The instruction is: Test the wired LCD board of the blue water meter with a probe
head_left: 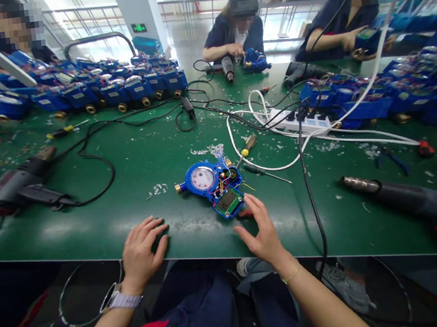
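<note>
A blue water meter (203, 178) lies on the green table with its housing opened. Its round dial faces up, coloured wires show in the cavity, and a small circuit board with a display (228, 202) sits at the near side. My right hand (261, 227) is beside that board, fingers apart, the fingertips close to its right edge; whether they touch it I cannot tell. To the left of the meter, my left hand (144, 249) rests at the table's front edge with fingers spread and nothing in it. A screwdriver with a yellow and black handle (249, 145) lies just behind the meter.
Heat guns lie at left (21, 182) and right (401, 196). A white power strip (301, 120) with tangled cables is at back right. Rows of blue meters (114, 91) line the back left. Pliers (391, 161) lie at right. Co-workers sit across the table.
</note>
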A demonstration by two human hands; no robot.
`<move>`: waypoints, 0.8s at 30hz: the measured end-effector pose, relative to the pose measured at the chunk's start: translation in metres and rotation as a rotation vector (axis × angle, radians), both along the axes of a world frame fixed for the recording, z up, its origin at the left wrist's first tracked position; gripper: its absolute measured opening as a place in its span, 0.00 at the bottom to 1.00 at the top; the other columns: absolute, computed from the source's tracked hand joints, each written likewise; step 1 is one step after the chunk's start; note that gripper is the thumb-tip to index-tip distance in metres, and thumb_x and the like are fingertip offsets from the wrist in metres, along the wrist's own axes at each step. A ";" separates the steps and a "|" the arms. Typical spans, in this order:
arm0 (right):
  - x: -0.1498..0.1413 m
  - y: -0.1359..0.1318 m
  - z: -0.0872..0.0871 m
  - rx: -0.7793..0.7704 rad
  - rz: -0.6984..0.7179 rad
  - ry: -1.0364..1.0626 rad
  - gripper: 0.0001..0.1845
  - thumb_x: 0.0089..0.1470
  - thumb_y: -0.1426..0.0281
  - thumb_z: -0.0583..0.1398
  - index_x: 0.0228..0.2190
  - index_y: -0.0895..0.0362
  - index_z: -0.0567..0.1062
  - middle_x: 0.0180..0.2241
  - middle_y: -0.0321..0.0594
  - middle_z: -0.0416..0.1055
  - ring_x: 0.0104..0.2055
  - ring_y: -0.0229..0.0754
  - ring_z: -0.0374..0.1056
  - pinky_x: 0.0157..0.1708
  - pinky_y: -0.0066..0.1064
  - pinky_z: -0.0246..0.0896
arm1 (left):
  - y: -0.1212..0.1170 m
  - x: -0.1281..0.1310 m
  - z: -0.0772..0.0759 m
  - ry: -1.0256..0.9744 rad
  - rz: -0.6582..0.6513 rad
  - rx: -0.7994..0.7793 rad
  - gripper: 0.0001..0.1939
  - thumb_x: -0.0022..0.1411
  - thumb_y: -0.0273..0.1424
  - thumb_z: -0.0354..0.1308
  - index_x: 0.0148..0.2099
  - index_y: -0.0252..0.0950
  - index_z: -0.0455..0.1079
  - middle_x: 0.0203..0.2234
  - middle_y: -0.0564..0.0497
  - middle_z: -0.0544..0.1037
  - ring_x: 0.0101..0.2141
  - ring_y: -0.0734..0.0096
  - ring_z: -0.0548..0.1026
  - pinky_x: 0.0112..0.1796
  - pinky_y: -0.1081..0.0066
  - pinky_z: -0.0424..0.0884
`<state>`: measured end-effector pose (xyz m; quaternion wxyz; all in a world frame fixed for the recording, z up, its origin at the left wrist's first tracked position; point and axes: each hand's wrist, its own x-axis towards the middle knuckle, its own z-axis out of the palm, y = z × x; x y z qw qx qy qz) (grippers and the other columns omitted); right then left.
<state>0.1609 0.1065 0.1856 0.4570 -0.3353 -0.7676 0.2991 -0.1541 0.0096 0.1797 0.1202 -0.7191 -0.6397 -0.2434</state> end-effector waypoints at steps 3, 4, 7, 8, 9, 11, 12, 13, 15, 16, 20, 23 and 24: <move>0.000 0.001 0.001 -0.003 0.005 -0.002 0.35 0.59 0.70 0.59 0.64 0.49 0.52 0.61 0.51 0.51 0.41 0.46 0.68 0.46 0.44 0.66 | 0.000 0.001 0.000 -0.004 0.004 0.005 0.11 0.62 0.32 0.55 0.47 0.39 0.71 0.47 0.48 0.76 0.53 0.56 0.70 0.52 0.56 0.63; 0.000 0.001 0.001 -0.008 0.004 -0.001 0.35 0.59 0.70 0.59 0.64 0.49 0.52 0.61 0.51 0.51 0.41 0.46 0.68 0.47 0.45 0.66 | 0.000 0.001 0.000 -0.006 0.004 0.009 0.11 0.62 0.32 0.55 0.47 0.39 0.71 0.47 0.48 0.76 0.53 0.56 0.70 0.52 0.56 0.63; -0.001 0.002 0.001 -0.036 -0.002 0.006 0.36 0.59 0.71 0.59 0.64 0.49 0.52 0.61 0.50 0.51 0.41 0.45 0.68 0.47 0.44 0.66 | 0.000 0.001 0.000 -0.010 0.002 0.023 0.11 0.61 0.32 0.56 0.46 0.39 0.72 0.46 0.48 0.76 0.52 0.55 0.70 0.52 0.56 0.64; -0.001 0.002 0.000 -0.043 -0.004 0.010 0.36 0.59 0.71 0.59 0.64 0.49 0.53 0.61 0.50 0.51 0.41 0.45 0.68 0.47 0.44 0.66 | 0.000 0.002 0.000 -0.009 0.001 0.029 0.10 0.61 0.32 0.56 0.46 0.39 0.72 0.46 0.48 0.76 0.52 0.55 0.70 0.51 0.56 0.64; -0.001 0.002 -0.001 -0.051 -0.007 0.013 0.36 0.59 0.71 0.59 0.64 0.49 0.53 0.61 0.50 0.52 0.41 0.45 0.68 0.46 0.44 0.66 | 0.000 0.002 0.000 -0.007 0.000 0.034 0.10 0.61 0.32 0.55 0.45 0.39 0.72 0.46 0.48 0.76 0.52 0.55 0.70 0.51 0.56 0.64; -0.001 0.002 -0.002 -0.068 -0.015 0.017 0.36 0.58 0.72 0.59 0.64 0.49 0.53 0.60 0.50 0.52 0.41 0.44 0.68 0.47 0.43 0.65 | 0.000 0.002 0.000 -0.002 -0.003 0.041 0.10 0.62 0.32 0.55 0.45 0.38 0.72 0.46 0.48 0.76 0.52 0.55 0.71 0.51 0.56 0.64; -0.001 0.002 -0.003 -0.073 -0.020 0.019 0.36 0.58 0.72 0.59 0.64 0.49 0.53 0.60 0.50 0.53 0.41 0.44 0.68 0.47 0.43 0.65 | 0.000 0.002 0.001 0.001 -0.004 0.043 0.10 0.62 0.32 0.55 0.45 0.38 0.72 0.46 0.48 0.76 0.52 0.55 0.71 0.51 0.56 0.64; -0.001 0.002 -0.004 -0.079 -0.023 0.020 0.36 0.58 0.72 0.60 0.64 0.48 0.54 0.59 0.49 0.53 0.41 0.44 0.68 0.46 0.43 0.65 | 0.000 0.002 0.000 0.003 -0.006 0.045 0.10 0.62 0.32 0.55 0.45 0.38 0.71 0.46 0.48 0.76 0.52 0.55 0.71 0.51 0.56 0.64; 0.000 0.002 -0.004 -0.086 -0.030 0.022 0.36 0.58 0.72 0.60 0.64 0.49 0.54 0.59 0.49 0.54 0.41 0.44 0.68 0.46 0.42 0.65 | 0.001 0.002 0.000 0.003 -0.009 0.051 0.10 0.61 0.32 0.56 0.45 0.38 0.71 0.46 0.47 0.76 0.51 0.55 0.71 0.50 0.56 0.65; 0.000 0.002 -0.005 -0.089 -0.032 0.024 0.36 0.58 0.72 0.60 0.64 0.49 0.54 0.58 0.50 0.55 0.41 0.44 0.68 0.46 0.42 0.65 | 0.001 0.002 0.000 0.003 -0.010 0.054 0.10 0.61 0.32 0.56 0.45 0.38 0.71 0.46 0.47 0.76 0.51 0.55 0.71 0.50 0.55 0.65; 0.000 0.003 -0.005 -0.113 -0.044 0.035 0.35 0.58 0.71 0.59 0.63 0.51 0.55 0.57 0.51 0.57 0.41 0.43 0.68 0.45 0.41 0.65 | 0.001 0.003 0.000 -0.002 -0.015 0.065 0.10 0.62 0.31 0.56 0.46 0.38 0.71 0.46 0.47 0.75 0.52 0.55 0.70 0.51 0.54 0.64; 0.000 0.004 -0.006 -0.142 -0.054 0.041 0.34 0.58 0.71 0.60 0.63 0.50 0.55 0.56 0.49 0.58 0.41 0.42 0.68 0.44 0.39 0.65 | 0.000 0.003 0.000 0.003 -0.018 0.051 0.10 0.62 0.31 0.55 0.46 0.38 0.71 0.47 0.47 0.75 0.52 0.55 0.69 0.51 0.54 0.64; 0.000 0.004 -0.007 -0.154 -0.057 0.045 0.34 0.58 0.71 0.60 0.63 0.50 0.55 0.55 0.48 0.59 0.41 0.41 0.68 0.44 0.38 0.65 | 0.000 0.003 0.000 0.008 -0.019 0.045 0.10 0.63 0.31 0.55 0.46 0.38 0.71 0.47 0.47 0.75 0.52 0.55 0.69 0.51 0.54 0.64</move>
